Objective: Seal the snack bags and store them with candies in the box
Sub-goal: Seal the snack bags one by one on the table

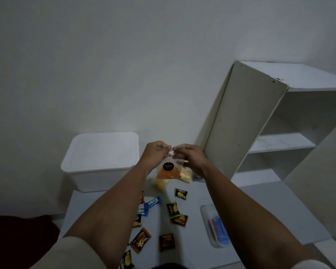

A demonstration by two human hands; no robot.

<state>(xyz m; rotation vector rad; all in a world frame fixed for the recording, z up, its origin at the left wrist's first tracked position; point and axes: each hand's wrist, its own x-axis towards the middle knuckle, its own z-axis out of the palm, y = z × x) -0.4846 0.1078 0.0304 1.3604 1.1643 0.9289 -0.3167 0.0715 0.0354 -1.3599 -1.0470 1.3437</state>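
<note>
Snack bag: clear plastic snack bag (168, 170) with black round label and orange chips, held up above the white bench (260, 206).
Left hand (156, 152): fingers pinch the bag's top edge.
Right hand (188, 155): fingers pinch the same edge, just beside the left.
Below: pale chip bags (184, 176), scattered wrapped candies (173, 210).
Left: white lidded plastic box (101, 160).
Right: clear tray of clips (214, 226), white shelf unit (279, 121).

We see a clear snack bag (168, 168) with a black round label and orange contents. The box (101, 160) is plain white, as are the worktop (198, 232) and shelf unit (279, 121). Candies (153, 202) come in blue, green, brown and red wrappers. A dark red cloth (17, 235) lies at left.
</note>
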